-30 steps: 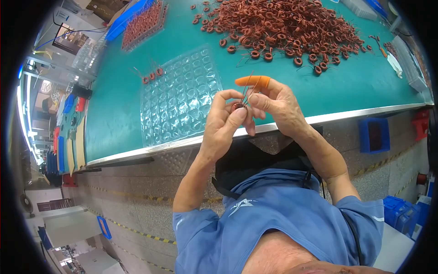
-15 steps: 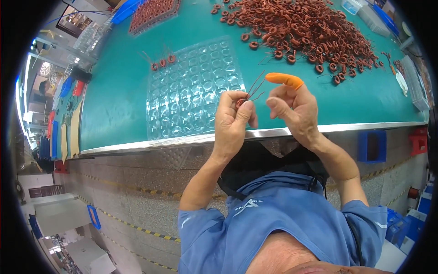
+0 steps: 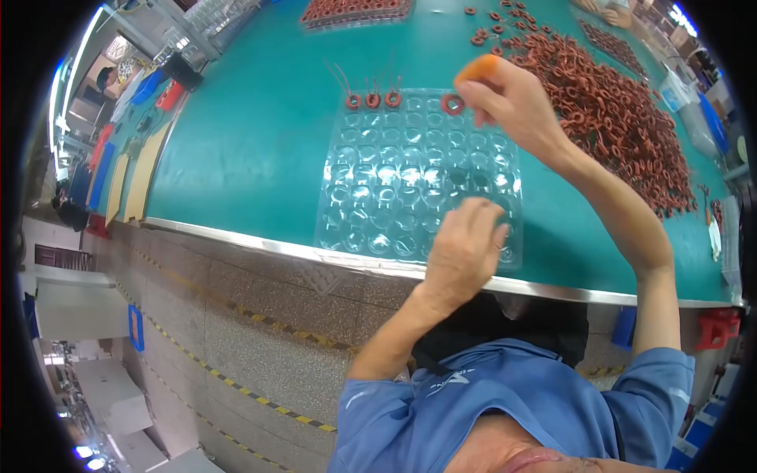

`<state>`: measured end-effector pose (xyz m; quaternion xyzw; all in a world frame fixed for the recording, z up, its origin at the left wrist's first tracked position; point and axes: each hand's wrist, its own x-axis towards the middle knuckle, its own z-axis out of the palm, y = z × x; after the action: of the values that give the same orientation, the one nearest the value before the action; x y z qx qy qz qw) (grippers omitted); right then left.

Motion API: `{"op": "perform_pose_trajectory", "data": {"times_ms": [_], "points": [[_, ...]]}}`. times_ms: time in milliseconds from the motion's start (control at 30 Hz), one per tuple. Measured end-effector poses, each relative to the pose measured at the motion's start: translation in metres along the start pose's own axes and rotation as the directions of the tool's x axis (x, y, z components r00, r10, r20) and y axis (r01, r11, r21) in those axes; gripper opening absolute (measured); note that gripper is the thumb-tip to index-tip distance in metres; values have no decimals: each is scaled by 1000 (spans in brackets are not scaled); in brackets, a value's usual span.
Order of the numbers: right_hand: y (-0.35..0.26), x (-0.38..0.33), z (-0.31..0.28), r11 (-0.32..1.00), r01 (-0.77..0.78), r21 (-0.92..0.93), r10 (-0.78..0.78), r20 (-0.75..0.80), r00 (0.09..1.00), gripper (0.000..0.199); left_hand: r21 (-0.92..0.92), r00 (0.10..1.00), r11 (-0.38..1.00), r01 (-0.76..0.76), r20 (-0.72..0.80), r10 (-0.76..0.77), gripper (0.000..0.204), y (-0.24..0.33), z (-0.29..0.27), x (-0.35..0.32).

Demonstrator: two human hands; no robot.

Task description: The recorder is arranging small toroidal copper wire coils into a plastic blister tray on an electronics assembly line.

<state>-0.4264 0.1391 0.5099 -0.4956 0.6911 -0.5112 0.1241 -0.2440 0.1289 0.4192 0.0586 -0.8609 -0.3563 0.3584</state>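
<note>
My right hand (image 3: 512,98), an orange finger cot (image 3: 478,71) on one finger, reaches over the far edge of the clear plastic tray (image 3: 339,189). Its fingers are closed at a copper-wound ring coil (image 3: 453,104) in the tray's far row; the coil's leads are hidden by the hand. Three similar ring coils (image 3: 372,100) stand at the far left of that row, their thin wire leads pointing up and away. My left hand (image 3: 465,256) hovers over the tray's near right part, fingers loosely bent and apart, with nothing seen in them.
A large heap of copper ring coils (image 3: 607,118) covers the right of the green table (image 3: 244,158). A filled tray (image 3: 355,11) lies at the far side. Another person's hand (image 3: 613,16) shows at the far right. A metal edge (image 3: 236,236) runs along the table's front.
The ring coil has gone from my left hand to the tray's far row, at my right fingers. My right hand has moved forward; my left hand has let go. The view has shifted.
</note>
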Motion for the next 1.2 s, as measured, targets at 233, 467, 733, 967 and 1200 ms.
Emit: {"op": "perform_pose_trajectory", "data": {"times_ms": [233, 467, 733, 967, 1200], "points": [[66, 87, 48, 974, 38, -225, -4, 149, 989, 22, 0, 982, 996, -94, 162, 92, 22, 3, 0, 0], [74, 98, 13, 715, 201, -670, -212, 66, 975, 37, -6, 983, 997, -82, 165, 82, 22, 0, -5, 1], [63, 21, -75, 496, 359, -791, -32, 397, 917, 27, -16, 985, 994, -113, 133, 114, 20, -2, 1, 4], [72, -69, -92, 224, 561, -797, 42, 583, 812, 15, -10, 984, 997, -79, 161, 79, 17, 1, 6, 2], [50, -93, -111, 202, 515, -833, 177, 549, 817, 16, 51, 990, 996, -78, 125, 71, 15, 3, 9, 0]]}}
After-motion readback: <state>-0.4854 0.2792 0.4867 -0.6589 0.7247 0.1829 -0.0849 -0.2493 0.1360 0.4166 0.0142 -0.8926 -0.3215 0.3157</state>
